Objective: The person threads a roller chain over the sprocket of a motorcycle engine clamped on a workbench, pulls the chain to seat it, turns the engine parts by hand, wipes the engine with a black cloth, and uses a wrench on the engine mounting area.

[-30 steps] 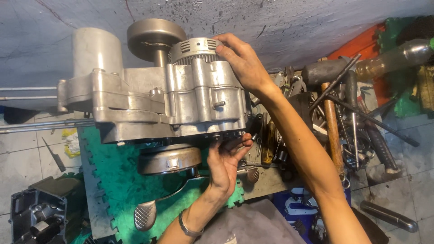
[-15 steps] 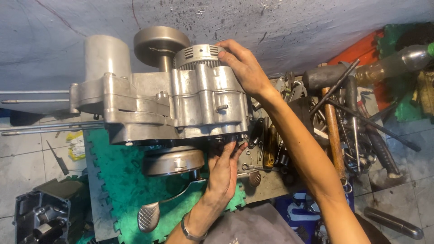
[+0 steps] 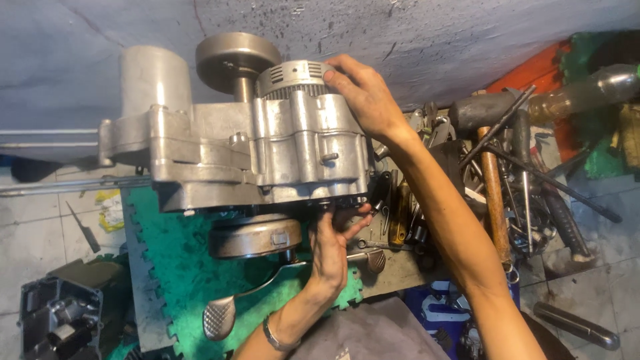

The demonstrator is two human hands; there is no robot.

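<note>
Two hands are working on one aluminium engine crankcase (image 3: 267,153), which is standing on edge above a green foam mat (image 3: 173,267). The left hand (image 3: 331,250) is reaching up under the lower right edge of the case, its fingertips (image 3: 350,217) pinching together at a small fitting there; whether they are gripping a bolt or only feeling for it is hidden by the case. The right hand (image 3: 363,93) is lying spread over the top corner, its fingers curling against a ribbed round cover (image 3: 293,75) and steadying the whole casting. Judging from this, the step in hand is seating or loosening a small fastener on the underside while the case is being braced, and the next move is calling for a firm hold above and fine turning below. A round drum (image 3: 233,53) is sticking up on a shaft behind, another drum-shaped part (image 3: 257,235) is hanging below, and a kick pedal lever (image 3: 223,317) is resting on the mat. To the right, a hammer (image 3: 490,167) and loose tools (image 3: 533,180) are lying heaped, well apart from the hands.
</note>
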